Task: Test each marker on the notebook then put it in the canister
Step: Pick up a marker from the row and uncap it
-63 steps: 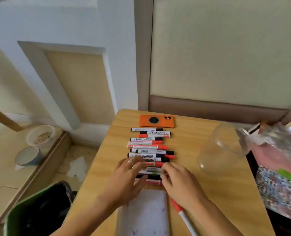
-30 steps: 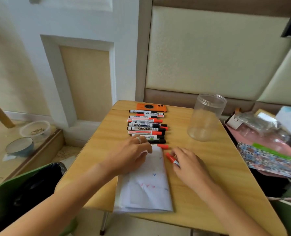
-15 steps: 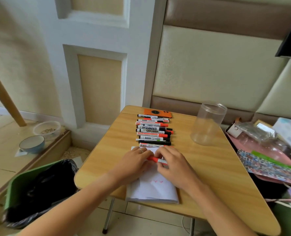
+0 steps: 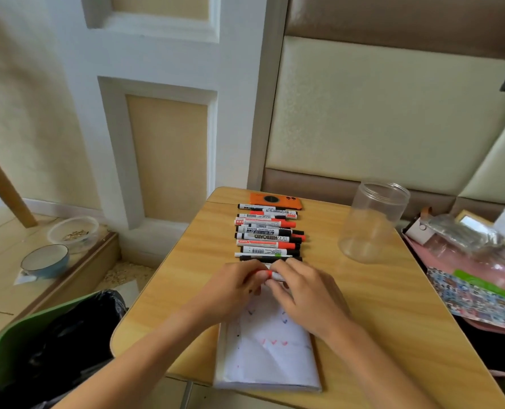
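Both hands meet above the far end of the white notebook, holding one red marker between them. My left hand pinches its red cap end. My right hand grips its white barrel. Beyond them, several red and black markers lie in a row on the wooden table. The clear plastic canister stands open and empty at the table's far right. The notebook page carries small red and blue check marks.
An orange phone lies behind the marker row. Pink packaging and a patterned sheet crowd the right edge. A green bin with a black bag stands at lower left; two bowls sit on the floor.
My right hand picked the red marker up beside the notebook and brought it over the page. My left hand took its cap end. Both hands then shifted slightly toward the marker row.
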`<state>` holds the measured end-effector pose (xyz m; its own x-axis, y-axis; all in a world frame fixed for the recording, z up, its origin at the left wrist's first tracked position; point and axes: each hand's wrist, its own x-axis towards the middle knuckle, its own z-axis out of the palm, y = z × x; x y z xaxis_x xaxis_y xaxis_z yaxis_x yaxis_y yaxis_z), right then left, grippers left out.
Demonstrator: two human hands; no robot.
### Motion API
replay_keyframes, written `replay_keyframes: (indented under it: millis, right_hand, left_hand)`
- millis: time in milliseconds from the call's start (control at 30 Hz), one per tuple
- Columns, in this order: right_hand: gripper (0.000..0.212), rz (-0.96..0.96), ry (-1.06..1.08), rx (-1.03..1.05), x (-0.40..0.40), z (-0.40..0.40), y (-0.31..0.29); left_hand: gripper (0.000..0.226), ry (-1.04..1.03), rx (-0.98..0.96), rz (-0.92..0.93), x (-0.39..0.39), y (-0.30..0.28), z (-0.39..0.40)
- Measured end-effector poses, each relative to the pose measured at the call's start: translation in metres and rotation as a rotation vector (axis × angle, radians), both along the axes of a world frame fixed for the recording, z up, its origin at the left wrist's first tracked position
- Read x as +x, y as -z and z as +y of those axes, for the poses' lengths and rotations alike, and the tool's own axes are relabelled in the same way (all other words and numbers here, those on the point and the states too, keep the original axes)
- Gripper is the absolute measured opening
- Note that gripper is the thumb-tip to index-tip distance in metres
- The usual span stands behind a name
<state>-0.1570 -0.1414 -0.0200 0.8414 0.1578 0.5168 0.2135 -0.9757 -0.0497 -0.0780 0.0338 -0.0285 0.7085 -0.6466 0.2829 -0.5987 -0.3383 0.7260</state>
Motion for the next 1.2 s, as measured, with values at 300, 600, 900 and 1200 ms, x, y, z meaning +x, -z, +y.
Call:
replay_keyframes:
  millis: [300,600,900,1200]
  right_hand:
    - [0.027,-0.094,0.023,-0.091,0.012,0.003,0.009]
    - [0.037,-0.076,0.064,-0.094,0.015,-0.001,0.013]
    - [0.029,0.000,0.198,-0.009,0.011,0.011,0.017]
    - [0.016,-0.022,0.262,-0.065,0.007,0.012,0.024]
  left_hand:
    - [0.037,-0.024,-0.057,-0.137,0.012,0.015,0.004]
    - [0.027,-0.139,-0.066,-0.207,0.012,0.016,0.005]
    - [0.017,-0.622,0.051,-0.188,0.035,0.019,0.023]
    - [0.028,-0.629,0.238,-0.301,0.044,0.031,0.020]
